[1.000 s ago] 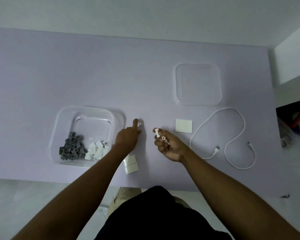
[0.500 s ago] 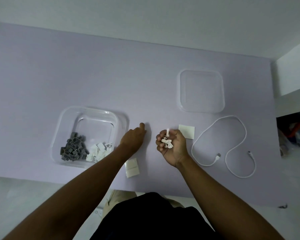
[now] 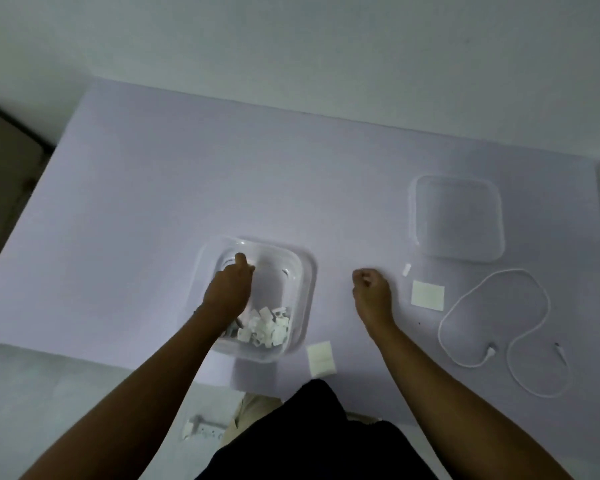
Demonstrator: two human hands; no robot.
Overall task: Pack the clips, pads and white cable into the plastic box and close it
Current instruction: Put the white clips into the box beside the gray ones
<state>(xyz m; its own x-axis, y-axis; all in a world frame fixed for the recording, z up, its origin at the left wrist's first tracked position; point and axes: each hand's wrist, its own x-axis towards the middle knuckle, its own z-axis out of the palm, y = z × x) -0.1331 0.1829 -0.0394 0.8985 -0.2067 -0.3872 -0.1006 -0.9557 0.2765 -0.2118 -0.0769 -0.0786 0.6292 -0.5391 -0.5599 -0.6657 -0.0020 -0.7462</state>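
The clear plastic box (image 3: 309, 271) stands open at the table's front middle. White clips (image 3: 267, 327) are piled in its near part, and grey clips (image 3: 234, 329) are mostly hidden under my wrist. My left hand (image 3: 229, 289) hangs inside the box with fingers curled down, and what they pinch is hidden. My right hand (image 3: 371, 289) is a closed fist on the table, right of the box, around white clips. One loose white clip (image 3: 406, 270) lies further right. A white pad (image 3: 427, 295) lies beside it, and more pads (image 3: 321, 358) are at the front edge. The white cable (image 3: 541, 296) loops at the right.
The clear lid (image 3: 458, 220) lies flat behind the pad and cable. The lilac table (image 3: 153, 202) ends just in front of the box. A dark piece of furniture (image 3: 7, 168) stands past its left edge. A white power strip (image 3: 201, 427) lies on the floor below.
My left hand moved left from the table beside the box to inside the box. My right hand turned palm down and closed over the clips. The camera swung left.
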